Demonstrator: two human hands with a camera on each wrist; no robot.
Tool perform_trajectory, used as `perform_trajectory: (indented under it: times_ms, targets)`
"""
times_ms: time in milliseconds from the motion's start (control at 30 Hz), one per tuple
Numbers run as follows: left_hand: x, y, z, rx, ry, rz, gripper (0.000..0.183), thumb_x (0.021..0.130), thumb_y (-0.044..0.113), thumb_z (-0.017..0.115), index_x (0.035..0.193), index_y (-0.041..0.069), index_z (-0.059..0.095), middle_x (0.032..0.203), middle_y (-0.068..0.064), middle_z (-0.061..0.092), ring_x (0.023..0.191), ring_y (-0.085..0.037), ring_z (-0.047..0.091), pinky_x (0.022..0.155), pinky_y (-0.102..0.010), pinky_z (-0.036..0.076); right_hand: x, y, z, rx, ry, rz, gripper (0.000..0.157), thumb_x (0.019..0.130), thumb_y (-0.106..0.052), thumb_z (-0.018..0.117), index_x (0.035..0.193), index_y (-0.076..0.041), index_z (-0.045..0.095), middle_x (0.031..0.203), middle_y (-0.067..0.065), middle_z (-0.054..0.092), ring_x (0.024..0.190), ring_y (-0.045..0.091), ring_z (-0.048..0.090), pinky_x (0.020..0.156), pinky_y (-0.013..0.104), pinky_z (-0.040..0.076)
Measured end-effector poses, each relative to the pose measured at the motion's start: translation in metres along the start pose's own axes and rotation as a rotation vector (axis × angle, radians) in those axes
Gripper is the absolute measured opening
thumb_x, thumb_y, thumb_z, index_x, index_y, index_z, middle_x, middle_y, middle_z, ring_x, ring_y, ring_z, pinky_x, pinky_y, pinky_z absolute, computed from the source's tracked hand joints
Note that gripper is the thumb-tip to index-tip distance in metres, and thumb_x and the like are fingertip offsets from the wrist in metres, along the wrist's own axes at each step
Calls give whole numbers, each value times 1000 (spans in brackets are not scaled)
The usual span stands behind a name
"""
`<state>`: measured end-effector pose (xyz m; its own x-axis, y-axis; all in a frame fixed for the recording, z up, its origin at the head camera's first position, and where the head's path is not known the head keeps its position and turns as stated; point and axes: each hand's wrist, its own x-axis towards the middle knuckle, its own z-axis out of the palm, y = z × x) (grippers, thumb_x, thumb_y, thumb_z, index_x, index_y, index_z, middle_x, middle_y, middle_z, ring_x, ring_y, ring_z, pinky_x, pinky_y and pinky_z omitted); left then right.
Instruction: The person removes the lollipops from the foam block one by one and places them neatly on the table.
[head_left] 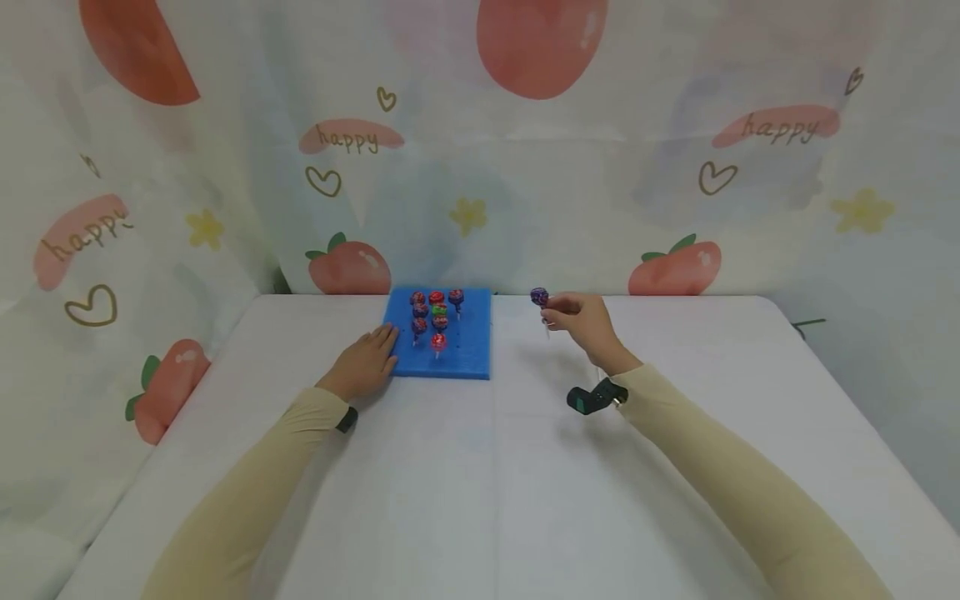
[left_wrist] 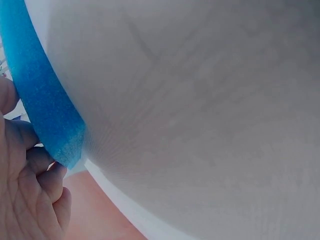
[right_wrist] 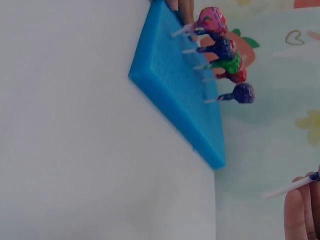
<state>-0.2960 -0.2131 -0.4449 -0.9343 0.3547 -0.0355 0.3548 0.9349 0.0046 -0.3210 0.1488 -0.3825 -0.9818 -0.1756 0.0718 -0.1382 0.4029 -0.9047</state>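
Pinching one lollipop (head_left: 539,296), the right hand (head_left: 591,327) holds it above the white table (head_left: 420,483), to the right of the blue foam board (head_left: 470,346) and apart from it, while the left hand (head_left: 363,363) lies relaxed, touching the board's left edge. A loose pinch could let the stick (right_wrist: 290,189) swivel or slip, and light pressure from the left hand could allow the board to slide if bumped, disturbing the other lollipops (head_left: 438,342) standing in it. The held lollipop shows a round, dark purple-blue wrapped top above a thin white stick pointing downward.
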Motion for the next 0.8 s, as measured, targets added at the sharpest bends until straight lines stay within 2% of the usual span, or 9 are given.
perform_trajectory:
  times_ms: [200, 267, 433, 533, 667, 800]
  targets:
    - [-1, 1, -1, 0, -2, 5, 57, 100, 27, 37, 146, -6, 25, 153, -23, 25, 143, -35, 24, 117, -47, 23, -13, 22, -35, -114, 69, 77, 31, 92, -20, 61, 112, 3, 63, 111, 22, 65, 87, 18, 67, 82, 27, 56]
    - [-2, 1, -2, -2, 1, 13, 57, 100, 26, 38, 145, -6, 26, 152, -24, 26, 142, -35, 25, 117, -47, 23, -17, 28, -45, -142, 90, 104, 31, 92, -19, 61, 112, 4, 63, 111, 24, 64, 86, 18, 67, 82, 28, 56]
    - [-2, 1, -3, 13, 7, 30, 57, 100, 25, 37, 144, -8, 26, 152, -25, 27, 142, -35, 26, 116, -47, 24, -28, 41, -61, -212, 115, 164, 32, 92, -19, 60, 113, 5, 62, 112, 25, 64, 86, 21, 68, 86, 32, 56]
    - [-1, 1, -3, 11, 0, 25, 57, 100, 26, 36, 145, -7, 25, 152, -24, 25, 142, -35, 25, 117, -48, 23, -32, 50, -68, -245, 123, 198, 32, 92, -21, 61, 113, 4, 63, 111, 24, 64, 80, 16, 68, 85, 33, 56]
    - [-1, 1, -4, 7, -19, 11, 57, 100, 27, 35, 146, -6, 23, 153, -23, 24, 143, -35, 23, 117, -47, 21, -35, 61, -75, -264, 124, 216, 33, 90, -22, 63, 111, 3, 64, 109, 23, 65, 74, 8, 64, 75, 20, 55]
    - [-2, 2, -5, 7, -17, 14, 57, 100, 26, 35, 146, -6, 23, 153, -24, 24, 143, -35, 24, 117, -47, 22, -38, 69, -78, -277, 123, 233, 33, 90, -21, 64, 111, 4, 64, 107, 23, 66, 72, 6, 61, 66, 10, 49]
